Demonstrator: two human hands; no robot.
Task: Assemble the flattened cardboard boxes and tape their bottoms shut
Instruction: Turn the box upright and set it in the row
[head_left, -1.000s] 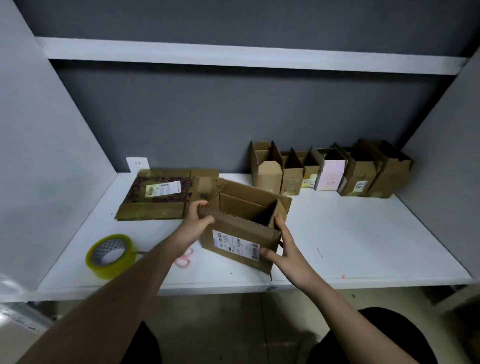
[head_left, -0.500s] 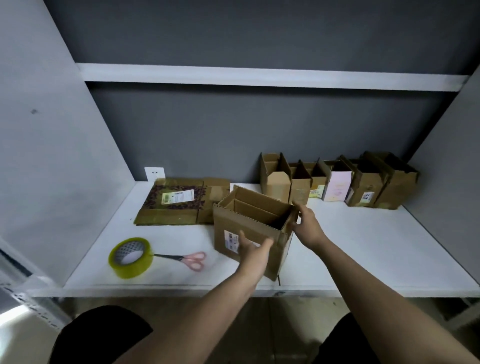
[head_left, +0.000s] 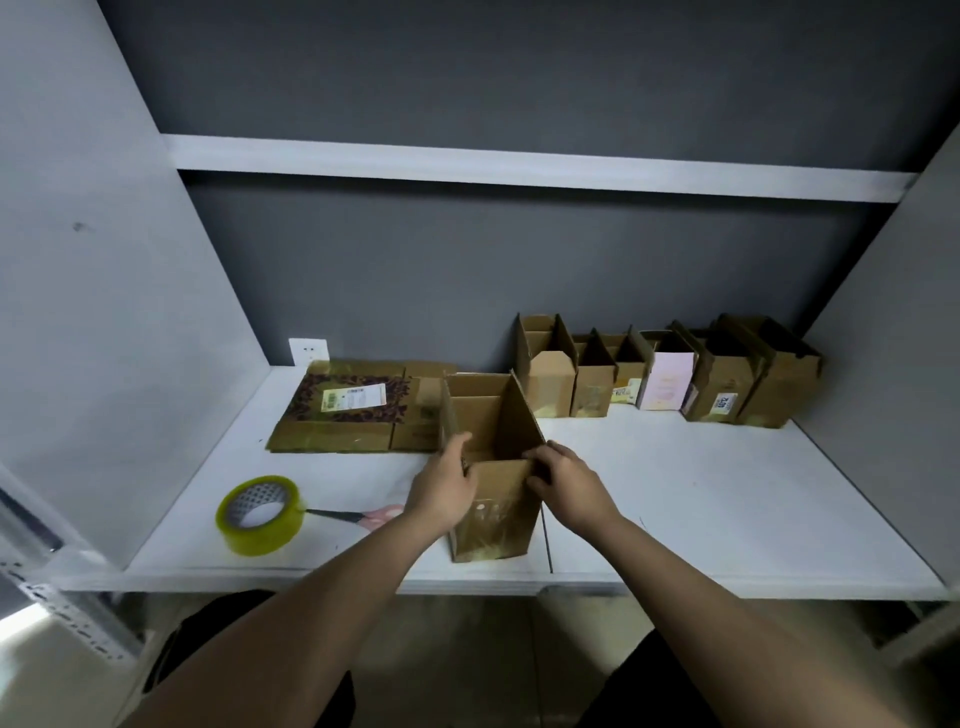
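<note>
Two hands on one cardboard box (head_left: 493, 499), which stands upright near the front edge of the white table (head_left: 701, 499), flaps up, open at the top. My left hand (head_left: 441, 493) grips the box's left wall, fingers curled over the top edge. My right hand (head_left: 569, 486) pinches the near right corner, fingertips on the rim of the front flap. A tall rear flap rises behind both hands.

Left of the box, a roll of yellowish clear tape (head_left: 260, 514) lies on its side near the front of the table. Scissors with pink handles (head_left: 363, 516) lie between the tape and my left wrist, blades toward the roll, handles partly hidden by the forearm.

Behind, against the back wall, a stack of flattened boxes (head_left: 353, 410) lies flat, a white label on top. To its right, a row of assembled boxes (head_left: 665, 374) stands with flaps up, one of them pink-fronted. I note a white outlet plate (head_left: 308, 351) on the wall above the flattened stack.
</note>
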